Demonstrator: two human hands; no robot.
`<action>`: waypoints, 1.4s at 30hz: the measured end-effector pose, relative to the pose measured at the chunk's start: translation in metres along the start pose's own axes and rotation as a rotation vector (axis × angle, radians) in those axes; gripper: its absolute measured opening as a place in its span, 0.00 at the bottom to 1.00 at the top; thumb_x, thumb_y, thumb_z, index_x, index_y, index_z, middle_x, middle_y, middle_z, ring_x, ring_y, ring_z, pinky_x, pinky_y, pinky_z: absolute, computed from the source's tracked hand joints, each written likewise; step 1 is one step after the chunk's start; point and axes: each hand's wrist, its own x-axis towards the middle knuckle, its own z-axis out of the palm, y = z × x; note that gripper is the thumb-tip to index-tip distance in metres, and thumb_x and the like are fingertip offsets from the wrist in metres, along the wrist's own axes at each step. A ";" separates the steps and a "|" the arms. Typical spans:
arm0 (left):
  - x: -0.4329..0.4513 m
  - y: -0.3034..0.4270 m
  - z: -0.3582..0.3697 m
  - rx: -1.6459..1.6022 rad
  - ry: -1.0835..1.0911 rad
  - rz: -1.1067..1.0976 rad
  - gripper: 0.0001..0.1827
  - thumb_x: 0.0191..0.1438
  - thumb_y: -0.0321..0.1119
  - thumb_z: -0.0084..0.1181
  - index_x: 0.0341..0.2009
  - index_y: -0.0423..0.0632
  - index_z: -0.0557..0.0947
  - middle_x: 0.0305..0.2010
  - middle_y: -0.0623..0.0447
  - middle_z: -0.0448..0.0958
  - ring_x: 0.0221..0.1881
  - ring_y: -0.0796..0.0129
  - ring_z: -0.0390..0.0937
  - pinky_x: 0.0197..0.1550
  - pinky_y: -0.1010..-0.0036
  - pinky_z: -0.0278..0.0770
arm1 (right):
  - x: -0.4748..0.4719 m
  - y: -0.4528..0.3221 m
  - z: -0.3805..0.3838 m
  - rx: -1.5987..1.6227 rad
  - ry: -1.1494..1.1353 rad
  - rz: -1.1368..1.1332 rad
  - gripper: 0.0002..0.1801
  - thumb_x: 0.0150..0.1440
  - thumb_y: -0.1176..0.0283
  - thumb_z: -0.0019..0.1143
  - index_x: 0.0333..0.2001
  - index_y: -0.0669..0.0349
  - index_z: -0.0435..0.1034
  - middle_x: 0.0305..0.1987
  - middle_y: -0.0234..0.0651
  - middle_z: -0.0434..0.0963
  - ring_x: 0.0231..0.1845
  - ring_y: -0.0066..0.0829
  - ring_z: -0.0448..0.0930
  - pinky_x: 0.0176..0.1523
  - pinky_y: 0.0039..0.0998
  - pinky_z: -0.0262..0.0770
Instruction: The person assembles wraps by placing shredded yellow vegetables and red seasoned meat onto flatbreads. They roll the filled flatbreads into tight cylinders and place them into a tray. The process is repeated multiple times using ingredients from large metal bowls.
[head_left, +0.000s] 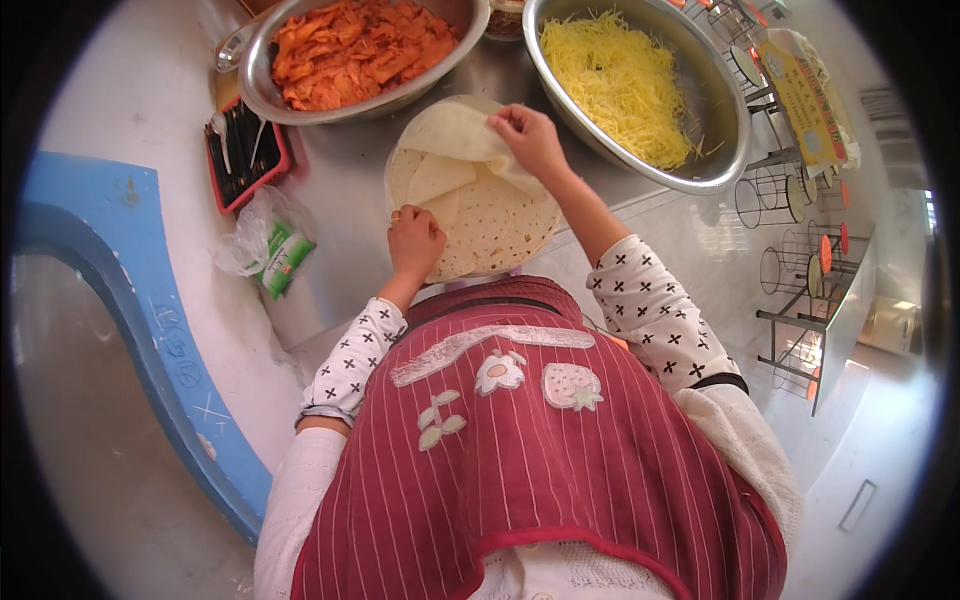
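Note:
A stack of thin round flatbreads (499, 229) lies on the metal table in front of me. My right hand (527, 139) pinches the far right edge of the top flatbread (450, 127), which is partly lifted and folded over. At the stack's near left edge rests my left hand (416, 238), fingers curled on a flatbread's rim; whether it grips that rim is unclear. Beyond the stack, to the left, stands a steel basin of orange-red sliced food (356, 52). Another steel basin, to the right, holds yellow shreds (619, 90).
To the left are a red-rimmed tray (281, 161) with spoons and dark contents, and a green packet (285, 259) beside a clear plastic bag (251, 229). A small container (506, 21) stands between the basins. Tables and round stools (814, 274) are off to the right.

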 end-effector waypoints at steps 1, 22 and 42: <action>0.003 -0.008 -0.002 -0.187 -0.035 -0.093 0.04 0.46 0.31 0.58 0.28 0.48 0.79 0.38 0.50 0.74 0.45 0.56 0.73 0.44 0.60 0.73 | 0.006 -0.006 -0.002 0.059 0.009 -0.033 0.12 0.56 0.64 0.62 0.34 0.64 0.77 0.18 0.32 0.73 0.20 0.19 0.68 0.27 0.28 0.65; 0.001 -0.107 -0.026 -1.350 -0.152 -1.232 0.15 0.52 0.32 0.55 0.45 0.46 0.74 0.38 0.50 0.75 0.38 0.59 0.77 0.40 0.63 0.81 | -0.079 0.002 0.044 -0.303 -0.488 -0.072 0.11 0.50 0.62 0.62 0.37 0.52 0.81 0.29 0.45 0.81 0.31 0.44 0.82 0.38 0.38 0.77; -0.005 -0.017 -0.244 -1.463 0.027 -0.582 0.16 0.56 0.31 0.56 0.50 0.42 0.76 0.46 0.50 0.78 0.48 0.64 0.77 0.53 0.68 0.74 | -0.112 -0.021 0.093 -0.209 -0.881 -0.059 0.35 0.47 0.44 0.67 0.52 0.58 0.74 0.48 0.49 0.78 0.44 0.46 0.80 0.49 0.40 0.76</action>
